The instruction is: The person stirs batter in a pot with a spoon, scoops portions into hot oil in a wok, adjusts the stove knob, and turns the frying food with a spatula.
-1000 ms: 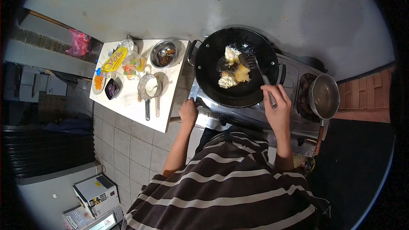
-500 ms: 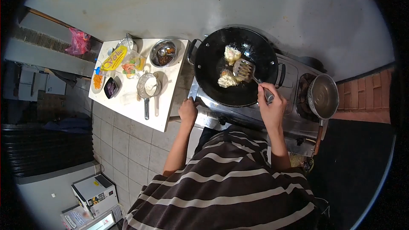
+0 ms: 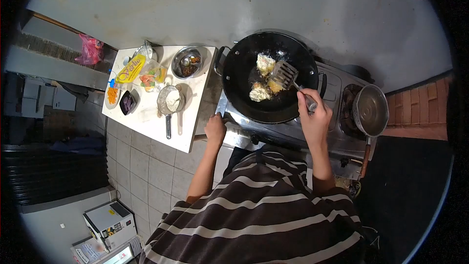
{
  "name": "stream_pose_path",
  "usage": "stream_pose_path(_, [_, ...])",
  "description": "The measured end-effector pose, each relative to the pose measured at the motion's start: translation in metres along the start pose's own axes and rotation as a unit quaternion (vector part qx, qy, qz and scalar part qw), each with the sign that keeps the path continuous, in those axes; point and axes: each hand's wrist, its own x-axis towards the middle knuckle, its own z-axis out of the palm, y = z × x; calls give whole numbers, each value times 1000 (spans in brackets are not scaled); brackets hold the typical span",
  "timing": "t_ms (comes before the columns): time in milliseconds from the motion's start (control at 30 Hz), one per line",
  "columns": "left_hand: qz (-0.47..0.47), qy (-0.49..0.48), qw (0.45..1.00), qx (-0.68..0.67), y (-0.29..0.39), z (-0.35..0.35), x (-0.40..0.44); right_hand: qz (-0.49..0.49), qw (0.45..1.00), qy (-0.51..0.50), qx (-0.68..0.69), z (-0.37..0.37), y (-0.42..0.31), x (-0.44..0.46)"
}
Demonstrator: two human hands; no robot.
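My right hand (image 3: 314,110) grips the handle of a slotted metal spatula (image 3: 285,74). The spatula's head is inside a large black wok (image 3: 244,102), over a golden fried piece (image 3: 276,86) and partly hiding it. Two paler, whitish pieces lie beside it: an upper one (image 3: 265,63) and a lower one (image 3: 259,92). Oil glistens on the wok's surface. My left hand (image 3: 215,128) is closed at the stove's left edge, below the wok's left handle; what its fingers hold, if anything, is too small to make out.
On the white table (image 3: 146,112) stand a small pan with white batter (image 3: 172,99), a metal bowl (image 3: 187,62), a yellow-labelled bag (image 3: 132,68), a dark dish (image 3: 128,102) and a plate of orange pieces (image 3: 112,95). A saucepan (image 3: 371,111) sits on the right burner.
The spatula first swung left with its head turned over, then shifted slightly up and right, and the golden piece shows again below it. My left hand has stayed in place.
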Motion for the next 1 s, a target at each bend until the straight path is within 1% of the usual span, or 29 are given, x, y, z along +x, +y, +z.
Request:
stream_pose_path(67, [-1,0,1000,-2,0,-1,0,71,997,-32,27,4,0,2])
stream_pose_path(300, [1,-3,1000,5,1,-1,0,57,993,-95,31,18,5,17])
stream_pose_path(367, [-2,-2,1000,7,2,-1,0,51,990,-134,15,18,3,23])
stream_pose_path(400, [-5,0,1000,8,2,-2,0,51,989,-135,15,19,3,26])
stream_pose_path(467, [-5,-3,1000,6,2,-2,-1,38,982,-183,-11,20,5,32])
stream_pose_path(500, [-4,-6,1000,4,3,-4,-1,37,982,-183,-12,21,7,34])
stream_pose_path(567, [-4,-2,1000,5,6,-7,-3,-21,979,-203,-9,24,10,38])
stream_pose_path(733, [0,15,1000,0,6,-6,-2,-34,971,-235,-22,26,13,44])
stream_pose_path(800, [-18,-13,1000,-6,8,-10,-3,-30,964,-262,-38,22,8,46])
stream_pose_path(833, [-22,-11,1000,-6,7,-10,-3,-32,963,-264,-35,20,6,48])
stream_pose_path(900, [3,5,1000,-10,5,-7,-4,-11,959,-277,-63,17,5,48])
stream_pose_path(1000, [6,11,1000,-7,4,-4,-4,-9,956,-280,-87,11,3,48])
